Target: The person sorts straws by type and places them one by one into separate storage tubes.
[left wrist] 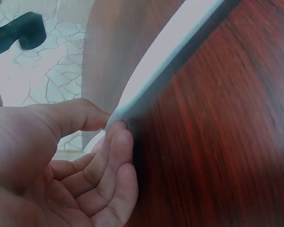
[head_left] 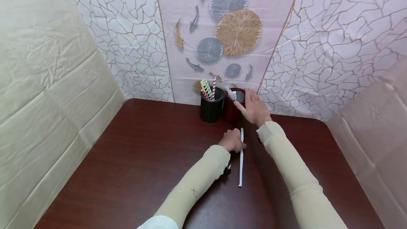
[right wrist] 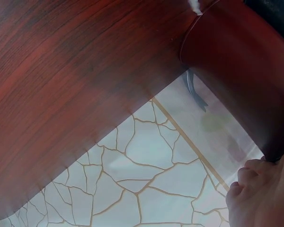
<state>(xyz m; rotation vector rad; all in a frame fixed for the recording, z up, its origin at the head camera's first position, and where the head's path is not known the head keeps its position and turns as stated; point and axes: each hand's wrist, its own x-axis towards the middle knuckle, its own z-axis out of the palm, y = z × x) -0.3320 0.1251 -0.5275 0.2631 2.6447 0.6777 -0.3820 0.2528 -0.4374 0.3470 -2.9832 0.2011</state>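
Observation:
A long, thin white straw (head_left: 241, 169), apparently paper-wrapped, lies over the dark wooden table toward its middle. My left hand (head_left: 232, 140) pinches it near its far half; in the left wrist view the thumb and index finger meet on the white straw (left wrist: 154, 66) while the other fingers curl beneath. Farther back, my right hand (head_left: 255, 109) rests at the right side of a dark red cup (head_left: 233, 110), fingers straight along the rim and thumb spread toward the front. Crumpled white pieces (head_left: 231, 93) stick out of that cup. The right wrist view shows the red cup (right wrist: 236, 61) close up.
Left of the red cup stands a black cup (head_left: 210, 111) with several striped paper straws (head_left: 208, 89) in it. The dark wooden table (head_left: 136, 158) ends at a patterned cloth backdrop (head_left: 133, 38), with plain beige cloth (head_left: 47, 98) along the left side.

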